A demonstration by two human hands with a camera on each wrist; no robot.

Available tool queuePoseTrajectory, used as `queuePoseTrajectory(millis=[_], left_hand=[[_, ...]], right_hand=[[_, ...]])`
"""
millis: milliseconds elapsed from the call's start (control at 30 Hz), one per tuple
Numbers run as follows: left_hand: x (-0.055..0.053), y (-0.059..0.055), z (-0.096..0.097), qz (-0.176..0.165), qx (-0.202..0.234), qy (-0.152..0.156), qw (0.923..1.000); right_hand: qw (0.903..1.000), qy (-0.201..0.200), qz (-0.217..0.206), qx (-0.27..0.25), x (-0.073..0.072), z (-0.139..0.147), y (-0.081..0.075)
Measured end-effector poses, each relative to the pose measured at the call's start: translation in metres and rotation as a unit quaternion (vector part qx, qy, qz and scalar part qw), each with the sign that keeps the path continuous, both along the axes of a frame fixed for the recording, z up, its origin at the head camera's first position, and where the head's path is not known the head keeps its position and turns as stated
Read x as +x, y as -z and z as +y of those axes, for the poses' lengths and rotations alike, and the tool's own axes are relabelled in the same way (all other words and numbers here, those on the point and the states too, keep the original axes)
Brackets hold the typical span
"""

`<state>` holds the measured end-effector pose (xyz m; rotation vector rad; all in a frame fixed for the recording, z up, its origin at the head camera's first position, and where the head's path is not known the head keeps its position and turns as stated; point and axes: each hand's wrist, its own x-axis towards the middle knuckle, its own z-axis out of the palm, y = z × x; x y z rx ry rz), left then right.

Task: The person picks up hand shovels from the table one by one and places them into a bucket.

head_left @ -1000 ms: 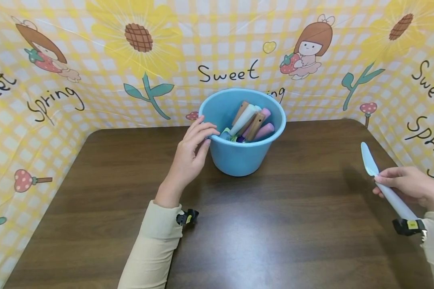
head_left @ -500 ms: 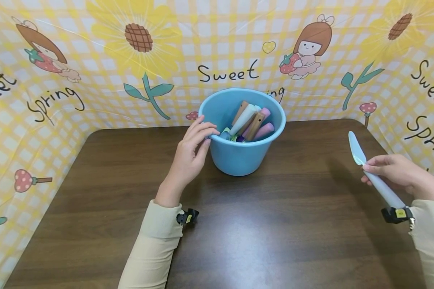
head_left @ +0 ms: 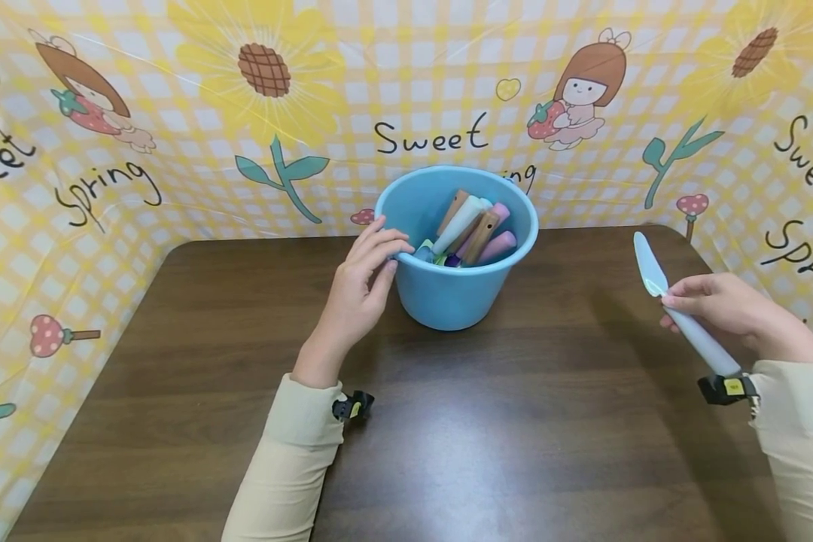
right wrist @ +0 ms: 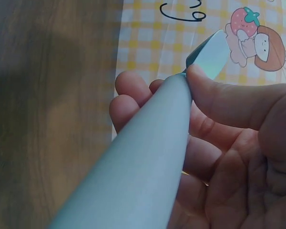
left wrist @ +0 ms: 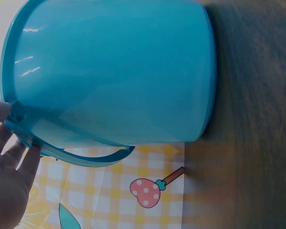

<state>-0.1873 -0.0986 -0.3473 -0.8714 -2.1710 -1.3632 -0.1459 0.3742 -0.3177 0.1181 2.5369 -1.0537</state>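
Note:
The light-blue bucket (head_left: 450,301) stands upright at the back middle of the table. My left hand (head_left: 355,290) grips its rim at the left, fingers over the edge and thumb outside; the left wrist view shows the bucket's side and its handle (left wrist: 102,160). Over the table at the right, my right hand (head_left: 725,305) holds a light-blue spatula (head_left: 701,342) with a leaf-shaped blade, pinched near the neck between thumb and fingers. Its blade (right wrist: 214,55) points away. Several brown, pink and pale-blue handles (head_left: 481,237) lean inside the bucket, their lower ends mostly hidden.
A dark wooden table (head_left: 515,421) lies under both hands. Yellow-checked cloth (head_left: 433,90) printed with flowers and figures rises behind the bucket and along both sides.
My right hand has moved left and farther from me, carrying the spatula towards the bucket. The left hand and the bucket stay in place.

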Motion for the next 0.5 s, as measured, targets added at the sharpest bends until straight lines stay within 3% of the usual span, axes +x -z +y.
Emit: queuePoseTrajectory(millis=[367,500], left_hand=[[0.0,0.0,0.0,-0.007,0.0,0.001,1.0],[0.0,0.0,-0.001,-0.007,-0.001,0.002,1.0]], right_hand=[[0.9996,-0.01,0.026,0.004,-0.014,-0.024,-0.014],[0.9982,-0.029,0.045,0.028,-0.02,-0.033,-0.02]])
